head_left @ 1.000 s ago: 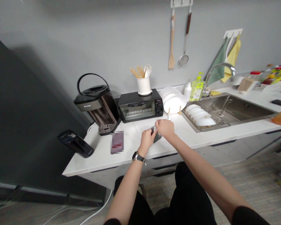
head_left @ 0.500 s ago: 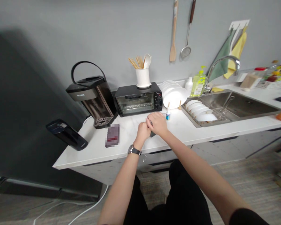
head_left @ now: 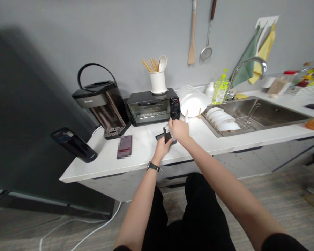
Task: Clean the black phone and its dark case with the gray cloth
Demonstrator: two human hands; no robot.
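Note:
Both my hands meet over the white counter (head_left: 138, 158), in front of the toaster oven (head_left: 149, 111). My left hand (head_left: 162, 146), with a watch on its wrist, holds a small dark flat object (head_left: 167, 134) upright. My right hand (head_left: 180, 130) grips the same object from the right and above. Something whitish shows at its fingers; I cannot tell what it is. A small dropper bottle (head_left: 186, 120) stands just behind my right hand, mostly hidden by it.
A black water boiler (head_left: 99, 101) and a white utensil cup (head_left: 157, 82) stand at the back. A dark flask (head_left: 73, 144) lies at the counter's left edge, a blurred dark packet (head_left: 125, 146) beside it. White plates (head_left: 193, 103), the bowl-filled sink (head_left: 264, 116) and soap bottle (head_left: 220, 91) are on the right.
My hands were pressed low on the counter half a second ago; now they have lifted the dark object and hold it upright. The view has shifted slightly.

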